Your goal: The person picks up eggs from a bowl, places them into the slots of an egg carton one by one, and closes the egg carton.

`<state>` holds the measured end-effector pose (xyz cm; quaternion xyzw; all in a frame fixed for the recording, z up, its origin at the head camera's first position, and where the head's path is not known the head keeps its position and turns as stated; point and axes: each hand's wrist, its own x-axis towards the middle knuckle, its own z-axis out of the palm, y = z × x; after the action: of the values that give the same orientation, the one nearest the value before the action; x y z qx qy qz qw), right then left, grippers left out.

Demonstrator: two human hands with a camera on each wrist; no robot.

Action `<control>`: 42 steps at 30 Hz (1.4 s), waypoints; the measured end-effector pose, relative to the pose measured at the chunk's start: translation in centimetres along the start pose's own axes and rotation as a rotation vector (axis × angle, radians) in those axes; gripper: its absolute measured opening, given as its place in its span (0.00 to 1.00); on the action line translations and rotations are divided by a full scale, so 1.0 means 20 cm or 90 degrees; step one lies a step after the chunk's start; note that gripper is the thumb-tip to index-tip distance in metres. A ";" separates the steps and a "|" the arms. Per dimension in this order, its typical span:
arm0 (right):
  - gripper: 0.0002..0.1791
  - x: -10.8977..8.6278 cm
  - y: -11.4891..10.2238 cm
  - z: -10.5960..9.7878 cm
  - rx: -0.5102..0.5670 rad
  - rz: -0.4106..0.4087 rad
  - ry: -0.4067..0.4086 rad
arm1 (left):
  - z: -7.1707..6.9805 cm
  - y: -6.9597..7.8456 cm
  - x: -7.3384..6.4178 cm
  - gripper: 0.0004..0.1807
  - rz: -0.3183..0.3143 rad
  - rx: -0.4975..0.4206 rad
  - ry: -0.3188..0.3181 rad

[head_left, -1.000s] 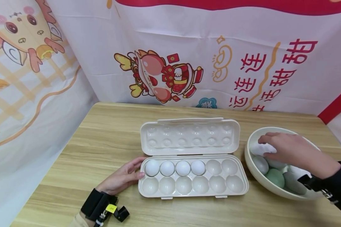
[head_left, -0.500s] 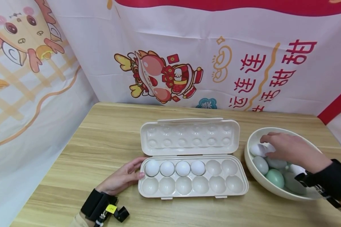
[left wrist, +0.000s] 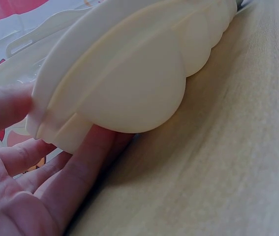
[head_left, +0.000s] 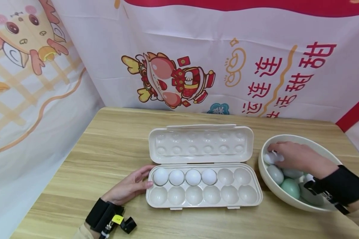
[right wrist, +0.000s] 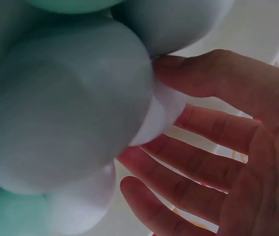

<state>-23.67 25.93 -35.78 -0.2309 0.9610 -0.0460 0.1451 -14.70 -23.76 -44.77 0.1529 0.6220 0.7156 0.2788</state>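
Observation:
At the left end of a cream plastic egg carton (head_left: 194,195), my left hand (head_left: 131,186) grips the rim. Its thumb lies at the rim and its fingers are underneath in the left wrist view. The lid (head_left: 201,144) stands folded back. Several white eggs (head_left: 209,177) fill the left part of the far row. My right hand (head_left: 300,157) reaches into a cream bowl (head_left: 321,150). Between its thumb and fingers it pinches a white egg (right wrist: 166,110), partly hidden behind a grey-blue egg (right wrist: 65,103) in the right wrist view.
More eggs lie in the bowl, among them a green egg (head_left: 291,188) and a pale grey egg (head_left: 275,174). Bowl and carton stand close together on the wooden table (head_left: 116,142). A printed cloth (head_left: 185,30) hangs behind the table.
My right hand has shifted slightly in the bowl, its fingers closing round a white egg near the left wall. The left hand and the carton keep their places.

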 end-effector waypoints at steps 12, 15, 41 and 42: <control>0.21 0.01 0.02 0.02 0.022 -0.041 -0.009 | 0.01 0.00 0.00 0.29 0.002 -0.002 -0.002; 0.21 0.01 0.02 0.02 0.019 -0.046 -0.015 | 0.01 0.00 0.00 0.29 0.007 0.000 -0.005; 0.26 -0.08 -0.04 -0.06 -0.060 -0.133 0.099 | 0.01 0.00 0.00 0.30 -0.008 0.006 0.003; 0.26 -0.08 -0.04 -0.07 -0.065 -0.135 0.103 | 0.01 0.00 0.00 0.30 -0.008 0.007 0.003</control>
<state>-22.32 25.93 -33.96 -0.3341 0.9407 -0.0305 0.0496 -14.56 -23.54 -44.72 0.1485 0.6277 0.7106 0.2809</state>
